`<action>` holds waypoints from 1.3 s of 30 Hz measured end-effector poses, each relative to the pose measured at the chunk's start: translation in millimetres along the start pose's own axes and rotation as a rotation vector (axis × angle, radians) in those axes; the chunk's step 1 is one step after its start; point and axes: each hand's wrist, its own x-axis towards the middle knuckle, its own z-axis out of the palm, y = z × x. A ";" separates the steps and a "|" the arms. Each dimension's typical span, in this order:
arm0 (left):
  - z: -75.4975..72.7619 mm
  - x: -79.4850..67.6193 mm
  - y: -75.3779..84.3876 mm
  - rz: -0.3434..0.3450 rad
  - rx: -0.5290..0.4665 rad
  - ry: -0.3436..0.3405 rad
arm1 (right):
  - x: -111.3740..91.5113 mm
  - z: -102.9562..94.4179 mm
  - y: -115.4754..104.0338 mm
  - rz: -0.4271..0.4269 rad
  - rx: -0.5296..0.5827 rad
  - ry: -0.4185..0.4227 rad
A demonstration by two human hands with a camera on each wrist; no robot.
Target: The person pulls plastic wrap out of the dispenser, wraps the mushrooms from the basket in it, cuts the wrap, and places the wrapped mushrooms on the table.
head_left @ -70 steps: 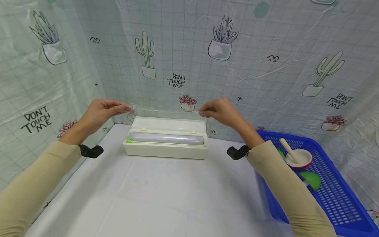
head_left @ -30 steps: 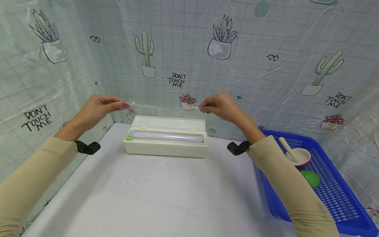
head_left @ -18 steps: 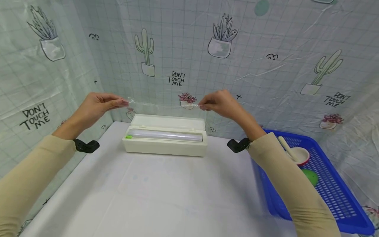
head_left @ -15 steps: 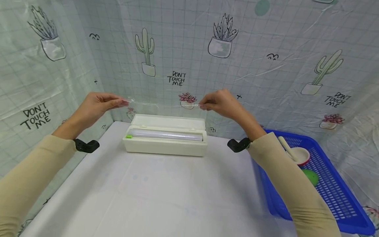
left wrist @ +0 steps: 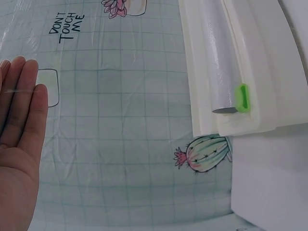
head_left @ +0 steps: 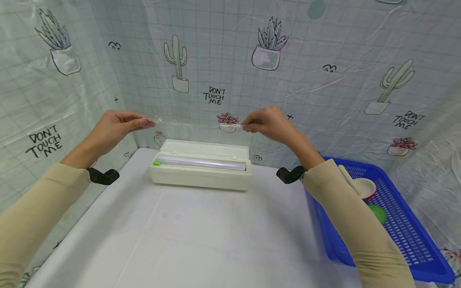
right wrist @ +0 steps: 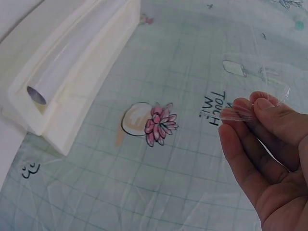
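In the head view a thin, clear sheet of cling film (head_left: 187, 130) stretches between both hands, above and behind an open white dispenser box (head_left: 199, 182). My left hand (head_left: 115, 130) pinches one end between thumb and fingers; in the left wrist view its fingers (left wrist: 30, 115) lie long and close together, the thumb mostly out of frame. At the other end my right hand (head_left: 271, 125) pinches the film's edge, which shows bunched at the thumb in the right wrist view (right wrist: 240, 116). A film roll (head_left: 201, 162) lies inside the box, whose lid is tipped back.
A green slider (head_left: 156, 163) sits at the box's left end. At the right stands a blue perforated basket (head_left: 414, 236) holding a red-rimmed white bowl (head_left: 369, 188), a pale handle (head_left: 347, 176) and a green rounded item (head_left: 378, 214). A patterned sheet (head_left: 306, 100) hangs behind the white table (head_left: 201, 240).
Both hands have risen slightly, and the left has shifted a little to the left, with the film held taut between them. The box stays in place.
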 end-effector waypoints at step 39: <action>17.1 -29.0 -7.2 -0.009 0.168 0.021 | -44.3 10.0 -4.8 -0.014 -0.013 0.087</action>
